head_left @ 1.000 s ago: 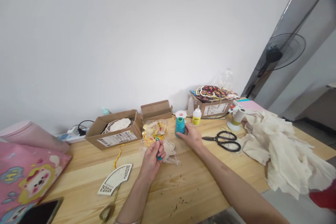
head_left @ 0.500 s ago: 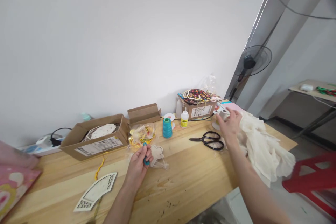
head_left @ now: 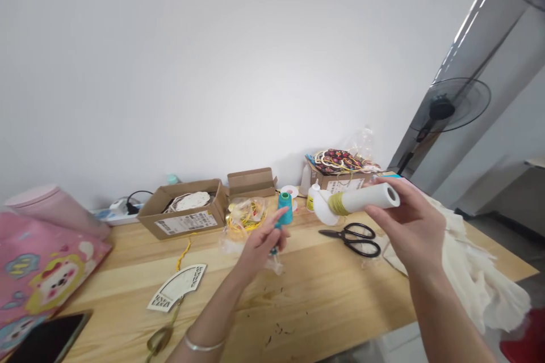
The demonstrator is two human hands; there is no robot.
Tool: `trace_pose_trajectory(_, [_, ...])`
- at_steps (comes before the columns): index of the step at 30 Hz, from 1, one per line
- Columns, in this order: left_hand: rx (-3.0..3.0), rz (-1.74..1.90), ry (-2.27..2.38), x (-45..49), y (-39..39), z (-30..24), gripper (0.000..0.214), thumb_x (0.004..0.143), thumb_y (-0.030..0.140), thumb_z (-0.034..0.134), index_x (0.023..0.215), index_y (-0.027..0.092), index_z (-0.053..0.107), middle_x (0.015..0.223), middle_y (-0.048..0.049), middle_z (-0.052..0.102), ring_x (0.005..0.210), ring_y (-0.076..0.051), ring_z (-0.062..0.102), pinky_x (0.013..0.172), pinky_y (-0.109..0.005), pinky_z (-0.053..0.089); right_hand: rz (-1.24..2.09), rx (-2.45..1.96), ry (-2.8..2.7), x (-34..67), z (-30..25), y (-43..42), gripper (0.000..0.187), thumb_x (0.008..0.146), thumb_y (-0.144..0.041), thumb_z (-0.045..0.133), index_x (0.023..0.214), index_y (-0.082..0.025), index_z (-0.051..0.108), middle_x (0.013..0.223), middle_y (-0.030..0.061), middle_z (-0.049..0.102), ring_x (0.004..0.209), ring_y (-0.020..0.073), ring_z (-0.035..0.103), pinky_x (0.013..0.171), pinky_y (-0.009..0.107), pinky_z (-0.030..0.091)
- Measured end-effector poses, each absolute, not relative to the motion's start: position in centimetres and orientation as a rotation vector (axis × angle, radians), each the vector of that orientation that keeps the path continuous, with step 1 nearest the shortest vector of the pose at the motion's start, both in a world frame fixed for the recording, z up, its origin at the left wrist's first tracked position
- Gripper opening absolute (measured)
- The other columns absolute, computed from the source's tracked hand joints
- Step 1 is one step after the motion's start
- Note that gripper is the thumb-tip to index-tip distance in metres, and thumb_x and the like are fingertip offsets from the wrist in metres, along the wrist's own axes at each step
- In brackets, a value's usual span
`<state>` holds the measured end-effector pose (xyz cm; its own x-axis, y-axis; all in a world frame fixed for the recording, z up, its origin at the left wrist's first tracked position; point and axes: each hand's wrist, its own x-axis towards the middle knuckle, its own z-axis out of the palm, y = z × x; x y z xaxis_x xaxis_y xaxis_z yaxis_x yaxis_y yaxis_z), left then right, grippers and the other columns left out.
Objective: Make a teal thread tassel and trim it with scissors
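Closest to me, a dark phone (head_left: 45, 340) lies at the left of the wooden surface (head_left: 327, 300), just beside a pink bag (head_left: 55, 272) printed with a cartoon animal. To its right is a white fan-shaped piece (head_left: 177, 288) with cut-out ends, a yellow cord (head_left: 183, 255) at its upper edge and an olive tassel (head_left: 159, 339) trailing toward the near side.

The person's left hand (head_left: 261, 244), a bangle (head_left: 203, 346) at the wrist, has its index finger stretched out and the other fingers curled round a small teal piece (head_left: 275, 250), mostly hidden. That finger overlaps a teal spool (head_left: 286, 203) standing upright behind it; whether they touch, I can't tell.

The right hand (head_left: 411, 221) pinches a white tube (head_left: 370, 197) between thumb and fingers, holding it tilted in the air. Olive cord (head_left: 337, 204) is wound near its other end, against a white disc (head_left: 327, 212). Below lie black-handled scissors (head_left: 355, 240), and cream cloth (head_left: 481, 272) is heaped to the right.

Farther back sit a clear bag (head_left: 247, 218) of yellow cords, a glue bottle (head_left: 310, 199) partly behind the disc, an open cardboard box (head_left: 183, 218) of white pieces and a fuller box (head_left: 344, 183) to the right. Beyond stands a black fan (head_left: 441, 108).
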<state>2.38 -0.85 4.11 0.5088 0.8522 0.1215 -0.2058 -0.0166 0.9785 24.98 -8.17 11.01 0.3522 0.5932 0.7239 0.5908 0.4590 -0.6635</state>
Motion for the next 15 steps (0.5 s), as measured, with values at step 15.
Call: trace_pose_trajectory(15, [1.161,0.879,0.616,-2.0,-2.3,4.4,0.027,0.074,0.038,0.056,0.065,0.012,0.06,0.057,-0.0018,0.053,0.044,-0.005,0.035,0.047,-0.02,0.025,0.089,-1.463,-1.151,29.8,7.5,-5.4,0.042,0.061,-0.035,0.066,0.098,-0.017,0.06,0.079,0.0043,0.062,0.056,0.0135,0.053,0.054,0.03,0.047])
